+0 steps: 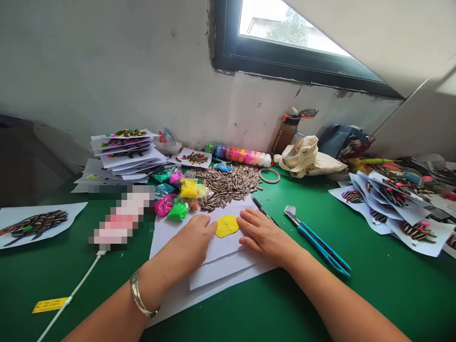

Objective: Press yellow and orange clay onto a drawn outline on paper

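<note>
A flattened yellow clay shape (227,226) lies on white paper (223,268) stacked over other sheets. At its left edge is my left hand (190,237), wearing a silver bracelet; its fingers are curled together, and whatever may be under them is hidden. My right hand (261,235) lies on the paper with fingers spread, the fingertips touching the clay's right edge. Just beyond the paper is a heap of striped sunflower seeds (231,183). Bags of coloured clay, including a yellow one (188,188) and a green one (178,211), sit beyond my left hand.
A black pen (262,209) and a blue cutter (317,242) lie to the right. Paper stacks with seed pictures stand at left (131,159) and right (392,204). Behind are a tape roll (270,175), a cloth bag (308,159) and a bottle (286,135). A white cable (83,289) runs along the left.
</note>
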`<state>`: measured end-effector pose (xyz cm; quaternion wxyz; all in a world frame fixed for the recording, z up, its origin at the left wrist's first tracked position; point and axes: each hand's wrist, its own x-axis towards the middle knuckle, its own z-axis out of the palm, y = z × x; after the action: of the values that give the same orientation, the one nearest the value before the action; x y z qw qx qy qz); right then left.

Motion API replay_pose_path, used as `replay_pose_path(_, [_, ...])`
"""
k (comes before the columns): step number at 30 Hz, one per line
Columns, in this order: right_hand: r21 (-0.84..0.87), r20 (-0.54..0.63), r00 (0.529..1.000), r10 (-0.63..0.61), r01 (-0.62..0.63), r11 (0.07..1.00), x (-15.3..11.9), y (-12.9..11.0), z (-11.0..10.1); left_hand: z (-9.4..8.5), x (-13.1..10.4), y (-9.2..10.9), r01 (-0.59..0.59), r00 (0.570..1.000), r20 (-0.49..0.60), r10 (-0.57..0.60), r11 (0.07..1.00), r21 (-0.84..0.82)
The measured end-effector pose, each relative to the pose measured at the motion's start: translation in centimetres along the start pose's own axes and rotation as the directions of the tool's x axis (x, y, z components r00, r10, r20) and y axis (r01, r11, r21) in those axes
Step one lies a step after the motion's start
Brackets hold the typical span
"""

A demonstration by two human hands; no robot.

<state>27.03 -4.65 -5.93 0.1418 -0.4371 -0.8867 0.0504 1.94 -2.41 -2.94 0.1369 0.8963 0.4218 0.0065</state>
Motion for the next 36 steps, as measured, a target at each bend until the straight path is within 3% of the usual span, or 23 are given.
replay_pose_path(8, [0.135, 0.021, 0.994, 0.109, -0.111, 0.985, -0.7, 0.3, 0.1, 0.2, -0.1, -0.3, -0.004, 1.000, -0.008, 0.004, 1.000, -0.017])
replay_pose_path(15, [0.109, -0.028, 0.999, 0.039, -0.036, 0.993, -0.5, 0.2, 0.0, 0.4, -0.1, -0.4, -0.011, 1.000, -0.016, 0.011, 1.000, -0.021])
replay_pose_path(25, [0.146, -0.051, 0.996, 0.073, -0.065, 0.987, -1.0, -0.1, -0.8, -0.3, -0.1, 0.1, 0.002, 1.000, -0.016, -0.003, 0.999, -0.038])
replay_pose_path(31, [0.100, -0.099, 0.995, -0.028, 0.038, 0.994, -0.8, -0.5, -0.8, -0.3, -0.2, 0.1, 0.017, 1.000, 0.001, -0.017, 0.999, -0.030])
replay_pose_path(36, [0.123, -0.102, 0.994, -0.031, 0.043, 0.991, -0.7, -0.5, -0.9, -0.3, -0.4, 0.1, 0.016, 1.000, -0.015, -0.016, 0.999, -0.039])
